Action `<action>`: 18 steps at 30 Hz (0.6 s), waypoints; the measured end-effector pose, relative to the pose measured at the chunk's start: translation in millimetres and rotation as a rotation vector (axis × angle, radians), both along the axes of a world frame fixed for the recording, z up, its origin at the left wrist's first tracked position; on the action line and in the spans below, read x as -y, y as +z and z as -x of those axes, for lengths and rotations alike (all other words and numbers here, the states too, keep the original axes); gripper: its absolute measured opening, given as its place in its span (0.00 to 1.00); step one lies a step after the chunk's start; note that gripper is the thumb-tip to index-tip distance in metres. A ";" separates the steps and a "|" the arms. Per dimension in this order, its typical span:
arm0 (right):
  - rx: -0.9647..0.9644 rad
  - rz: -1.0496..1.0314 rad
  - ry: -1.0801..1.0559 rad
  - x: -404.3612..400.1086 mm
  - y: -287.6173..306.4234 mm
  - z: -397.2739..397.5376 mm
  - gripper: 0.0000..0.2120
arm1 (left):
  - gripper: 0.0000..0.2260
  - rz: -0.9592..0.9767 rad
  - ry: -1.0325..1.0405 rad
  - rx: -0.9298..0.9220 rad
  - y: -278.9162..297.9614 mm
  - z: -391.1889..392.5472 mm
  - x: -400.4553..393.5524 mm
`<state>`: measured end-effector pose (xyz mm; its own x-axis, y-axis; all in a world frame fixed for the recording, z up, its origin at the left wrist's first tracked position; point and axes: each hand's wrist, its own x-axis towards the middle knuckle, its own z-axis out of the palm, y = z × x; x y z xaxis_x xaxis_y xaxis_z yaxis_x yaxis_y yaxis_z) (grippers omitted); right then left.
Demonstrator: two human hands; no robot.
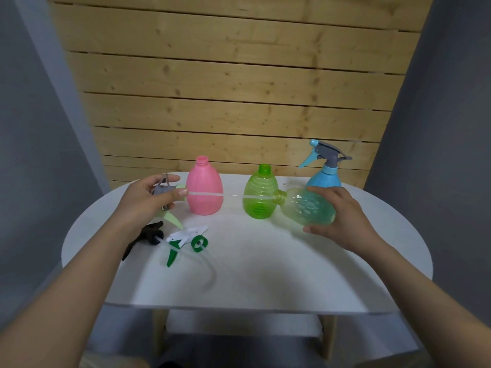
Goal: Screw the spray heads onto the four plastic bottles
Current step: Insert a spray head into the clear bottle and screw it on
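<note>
The left hand (148, 197) pinches a grey and pale-green spray head (170, 193) between thumb and fingers, its trigger pointing down. Its white dip tube (210, 194) runs level to the right, across the front of the pink bottle (204, 191) and the green bottle (261, 196), and its far end reaches the mouth of the pale bottle (308, 207). The right hand (342, 216) grasps that pale bottle, which is tipped on its side with the neck pointing left, beside the green bottle. Pink and green stand upright, necks open. Behind the right hand stands the blue bottle (325, 179), its head already on. Near the left wrist, 2 loose heads lie on the white table (265, 274): a black head (148, 235) and a white-green head (186, 241).
</note>
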<state>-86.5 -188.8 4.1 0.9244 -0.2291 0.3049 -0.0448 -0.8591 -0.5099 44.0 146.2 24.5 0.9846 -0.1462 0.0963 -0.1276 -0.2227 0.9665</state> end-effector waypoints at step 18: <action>-0.054 0.159 0.088 -19.7 -2.2 -7.0 0.40 | 0.15 -0.049 -0.190 0.016 -3.3 15.3 42.2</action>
<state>-79.5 -169.1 1.9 0.9548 -0.0998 0.2801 0.0103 -0.9303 -0.3666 28.7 104.1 21.2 0.9373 -0.3340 0.0998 -0.1869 -0.2399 0.9526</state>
